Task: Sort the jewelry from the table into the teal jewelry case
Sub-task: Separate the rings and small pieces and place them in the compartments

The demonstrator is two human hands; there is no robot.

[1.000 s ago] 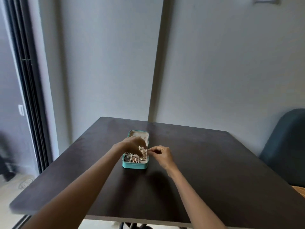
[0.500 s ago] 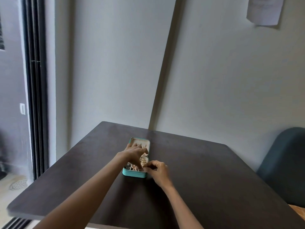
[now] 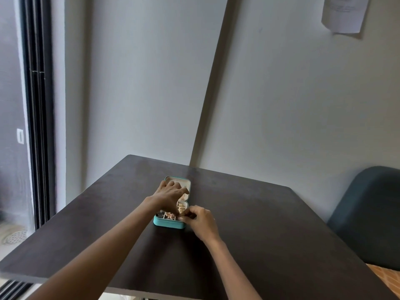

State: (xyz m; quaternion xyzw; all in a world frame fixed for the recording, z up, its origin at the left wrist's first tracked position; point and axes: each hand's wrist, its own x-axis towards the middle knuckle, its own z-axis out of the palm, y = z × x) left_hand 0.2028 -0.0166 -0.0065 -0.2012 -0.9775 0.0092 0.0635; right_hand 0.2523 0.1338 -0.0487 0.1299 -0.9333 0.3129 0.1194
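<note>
One teal case (image 3: 169, 223), two hands—left hand (image 3: 171, 194) fingers spread, right hand (image 3: 200, 221) fingers pinched together.

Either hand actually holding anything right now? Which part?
Cannot tell for sure. The right hand has its fingertips pinched together at the near right corner of the open teal jewelry case; any item there is too small. The left hand reaches into the case, its grip hidden.

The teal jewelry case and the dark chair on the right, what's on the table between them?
In the head view, only the right hand by the teal jewelry case; beyond it bare table to the chair.
</note>
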